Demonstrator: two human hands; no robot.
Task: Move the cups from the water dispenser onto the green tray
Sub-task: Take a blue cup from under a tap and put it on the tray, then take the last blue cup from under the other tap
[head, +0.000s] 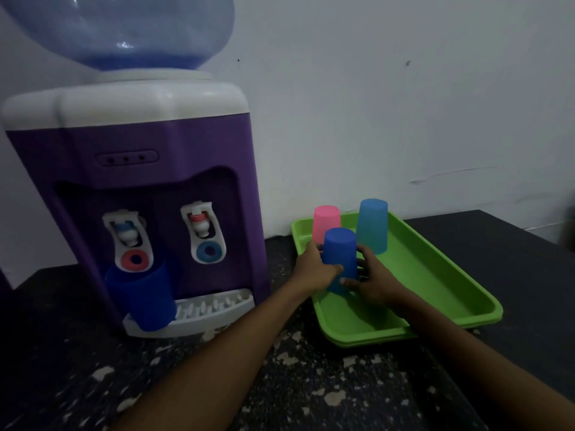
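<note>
Head view: both hands (317,269) grip dark-blue cup (339,259) near green tray's (435,275) left rim.

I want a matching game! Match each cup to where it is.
Cups:
1. pink cup
2. light blue cup
3. dark blue cup upside down
4. dark blue cup upright

Places:
A. on the dispenser drip tray
B. held by both hands, left and right
C. back left of the green tray
D. tallest on the tray, right of pink

Pairs: 1-C, 2-D, 3-B, 4-A
</note>
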